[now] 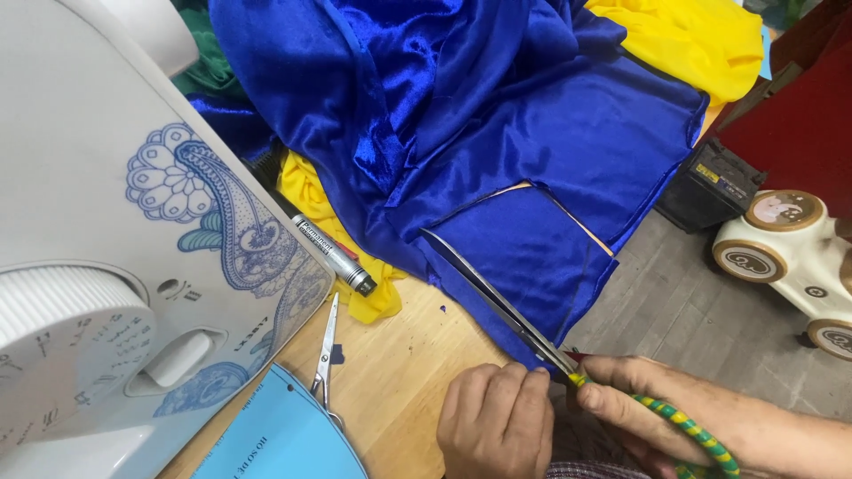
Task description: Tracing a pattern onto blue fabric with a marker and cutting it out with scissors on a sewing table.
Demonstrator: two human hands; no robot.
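Nearest the viewer, the left hand (495,424) rests on the wooden table (404,372) with its fingers curled into a loose fist, knuckles just beside the near corner of the blue satin fabric (532,142); whether the fingertips pinch the cloth cannot be told. To its right, the right hand (635,404) is closed around the handles of the large scissors (497,302), which are wrapped in green-and-yellow cord. The long blades run from the hand up and to the left, lying across the near flap of the blue fabric with the tip at its left edge; the blades appear nearly together.

Left of the hands, small thread snips (326,350) lie on the table, partly over a light blue paper sheet (275,435). Beyond them a marker pen (333,255) rests on yellow cloth (328,222). A white sewing machine (98,266) with a blue paisley pattern fills the near left. The blue fabric is heaped across the middle and far table, with more yellow fabric (683,35) at the far right. On the floor at right stand a cream toy car (790,257) and a dark battery box (710,186).
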